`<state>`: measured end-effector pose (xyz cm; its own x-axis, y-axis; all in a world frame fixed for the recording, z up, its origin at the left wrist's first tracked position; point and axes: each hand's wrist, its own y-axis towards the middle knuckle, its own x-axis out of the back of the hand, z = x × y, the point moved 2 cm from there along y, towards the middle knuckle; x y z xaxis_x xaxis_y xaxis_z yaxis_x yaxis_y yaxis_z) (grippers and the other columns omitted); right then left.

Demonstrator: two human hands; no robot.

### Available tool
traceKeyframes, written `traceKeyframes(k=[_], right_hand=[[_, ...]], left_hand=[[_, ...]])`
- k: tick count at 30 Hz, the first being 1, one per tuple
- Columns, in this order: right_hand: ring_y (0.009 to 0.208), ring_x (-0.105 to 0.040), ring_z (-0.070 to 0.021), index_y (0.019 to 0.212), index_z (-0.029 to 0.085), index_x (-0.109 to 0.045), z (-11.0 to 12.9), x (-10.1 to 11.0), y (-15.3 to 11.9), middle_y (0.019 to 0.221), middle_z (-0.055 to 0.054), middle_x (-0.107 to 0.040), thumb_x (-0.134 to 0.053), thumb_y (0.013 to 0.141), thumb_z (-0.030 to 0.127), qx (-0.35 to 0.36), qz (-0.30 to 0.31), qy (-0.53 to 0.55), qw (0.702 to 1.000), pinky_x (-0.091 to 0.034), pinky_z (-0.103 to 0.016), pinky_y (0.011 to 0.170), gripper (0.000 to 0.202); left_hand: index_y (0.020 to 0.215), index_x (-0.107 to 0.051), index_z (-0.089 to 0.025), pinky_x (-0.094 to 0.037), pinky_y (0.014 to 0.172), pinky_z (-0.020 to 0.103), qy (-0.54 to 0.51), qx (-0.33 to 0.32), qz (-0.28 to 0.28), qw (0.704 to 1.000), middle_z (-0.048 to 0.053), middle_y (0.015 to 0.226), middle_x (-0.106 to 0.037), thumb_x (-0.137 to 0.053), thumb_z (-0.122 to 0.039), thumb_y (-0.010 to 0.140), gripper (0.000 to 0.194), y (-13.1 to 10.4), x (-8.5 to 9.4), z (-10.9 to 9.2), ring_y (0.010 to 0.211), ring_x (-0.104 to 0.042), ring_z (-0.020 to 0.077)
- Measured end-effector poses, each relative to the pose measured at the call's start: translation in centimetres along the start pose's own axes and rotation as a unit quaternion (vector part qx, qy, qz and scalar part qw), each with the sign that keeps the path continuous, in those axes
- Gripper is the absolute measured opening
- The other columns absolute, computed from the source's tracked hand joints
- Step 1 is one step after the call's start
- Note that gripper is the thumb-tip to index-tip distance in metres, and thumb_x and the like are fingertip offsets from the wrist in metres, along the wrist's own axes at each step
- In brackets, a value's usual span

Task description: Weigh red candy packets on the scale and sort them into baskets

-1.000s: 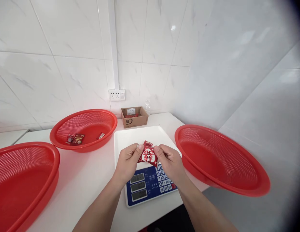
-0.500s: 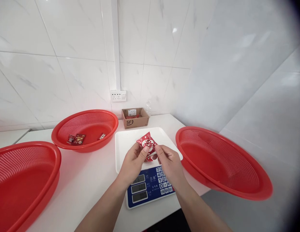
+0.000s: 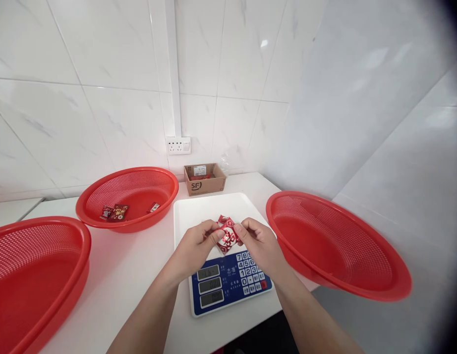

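Observation:
Between my two hands is a small red and white packet (image 3: 227,237), held over the front part of a scale's white tray (image 3: 210,209). The fingers of my left hand (image 3: 199,246) pinch its left edge. On the other edge, my right hand (image 3: 260,242) grips it with thumb and fingers. Another bit of red wrapper (image 3: 223,218) shows just behind the packet; whether it is separate is unclear. The scale's blue panel (image 3: 232,282), with displays and number keys, lies below my hands.
Back left, a red basket (image 3: 127,223) holds several small packets (image 3: 119,212). Another red basket (image 3: 84,241) is at the left edge, and a third (image 3: 339,282) stands right of the scale. Behind the scale is a cardboard box (image 3: 208,186) with red items inside.
Both hands have tilted the packet, which now points downward and sits slightly lower. More of the scale's keypad shows. The whole view has shifted a little.

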<state>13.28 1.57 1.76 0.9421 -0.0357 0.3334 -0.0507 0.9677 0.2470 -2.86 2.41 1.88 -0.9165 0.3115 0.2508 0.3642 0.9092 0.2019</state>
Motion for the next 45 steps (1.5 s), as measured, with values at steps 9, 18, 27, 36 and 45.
traceKeyframes(k=[9,18,27,36,45], right_hand=[[0.054,-0.045,-0.0132,0.060,0.021,-0.047,0.0,-0.3,-0.3,0.054,0.003,-0.051,-0.047,0.083,0.050,0.008,0.005,-0.011,1.000,-0.037,-0.026,0.053,0.037],[0.076,-0.058,-0.0171,0.087,0.022,-0.061,-1.6,1.1,1.1,0.085,-0.002,-0.065,-0.051,0.085,0.036,0.009,0.000,-0.061,0.998,-0.044,-0.030,0.068,0.018],[0.103,-0.051,-0.0268,0.103,0.022,-0.067,-3.1,-1.2,1.8,0.104,-0.008,-0.063,-0.059,0.076,0.014,0.082,0.148,-0.295,0.940,-0.041,-0.042,0.090,0.029],[0.112,-0.051,-0.0233,0.098,0.022,-0.068,-3.9,-0.3,2.7,0.112,-0.006,-0.063,-0.052,0.074,0.006,0.093,0.169,-0.273,0.943,-0.039,-0.041,0.098,0.033],[0.112,-0.053,-0.0206,0.102,0.021,-0.064,-3.9,1.1,4.2,0.116,-0.006,-0.062,-0.044,0.079,0.006,0.059,0.127,-0.263,0.955,-0.039,-0.040,0.099,0.034]], left_hand=[[0.063,-0.053,-0.020,-0.037,0.056,0.024,0.026,-0.001,-0.094,0.995,-0.002,0.055,-0.054,-0.047,-0.040,0.085,0.030,0.0,-0.5,0.0,0.056,-0.047,0.0139],[0.070,-0.057,-0.020,-0.038,0.055,0.023,0.038,0.002,-0.308,0.951,-0.001,0.063,-0.059,-0.052,-0.042,0.082,0.025,0.6,4.9,2.1,0.058,-0.051,0.0142],[0.091,-0.064,-0.023,-0.037,0.064,0.030,0.305,0.058,-0.239,0.920,0.007,0.083,-0.068,-0.058,-0.029,0.079,0.015,1.7,4.2,4.8,0.076,-0.058,0.0245],[0.106,-0.066,-0.026,-0.041,0.093,0.041,0.376,-0.076,-0.036,0.923,0.007,0.112,-0.060,-0.054,-0.037,0.085,0.027,1.8,2.5,5.1,0.110,-0.049,0.0263],[0.107,-0.059,-0.023,-0.028,0.107,0.051,0.367,-0.021,0.056,0.928,0.011,0.145,-0.034,-0.061,-0.038,0.079,0.031,1.1,1.8,4.2,0.138,-0.019,0.0318]])
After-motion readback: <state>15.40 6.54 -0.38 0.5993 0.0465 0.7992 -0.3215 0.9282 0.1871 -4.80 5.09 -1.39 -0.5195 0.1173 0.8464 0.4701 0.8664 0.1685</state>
